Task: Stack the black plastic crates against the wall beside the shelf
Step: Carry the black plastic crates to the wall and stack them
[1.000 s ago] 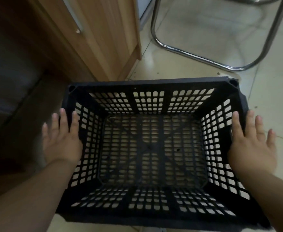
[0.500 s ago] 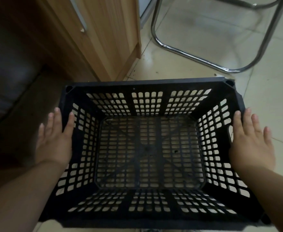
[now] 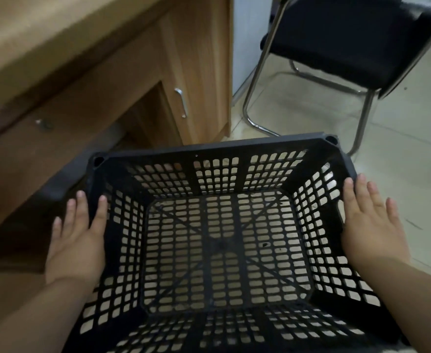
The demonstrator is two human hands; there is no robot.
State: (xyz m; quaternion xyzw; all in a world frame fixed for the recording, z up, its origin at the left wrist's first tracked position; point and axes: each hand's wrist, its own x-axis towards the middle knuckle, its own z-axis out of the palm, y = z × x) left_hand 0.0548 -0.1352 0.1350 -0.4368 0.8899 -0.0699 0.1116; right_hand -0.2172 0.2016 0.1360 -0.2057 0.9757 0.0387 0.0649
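- Nearest the wearer is one black crate (image 3: 219, 245), open side up and empty, held between both palms; the pale floor (image 3: 400, 200) shows through its lattice base.
- The left hand (image 3: 75, 240) lies flat on the crate's left wall, thumb hooked over the rim and fingers spread outside; the right hand (image 3: 373, 225) mirrors it on the right wall. Neither is clenched: they clamp the crate by pressing inward.
- Against the pictures from a second ago, the view has lifted: the crate sits lower in frame, and the desk top and chair seat have come into sight. I judge the crate is off the floor and being carried, so this is the transport step, with stacking not yet done.
- Just beyond the crate's far-left corner stands a wooden desk (image 3: 201, 80), its cabinet edge close to that corner; this is the tight side.
- Beyond the far-right corner is a black chair (image 3: 349, 52), its chrome leg frame near the rim.
- Right of the crate the floor lies open, the better room for turning.
- No shelf, wall spot or second crate is visible.
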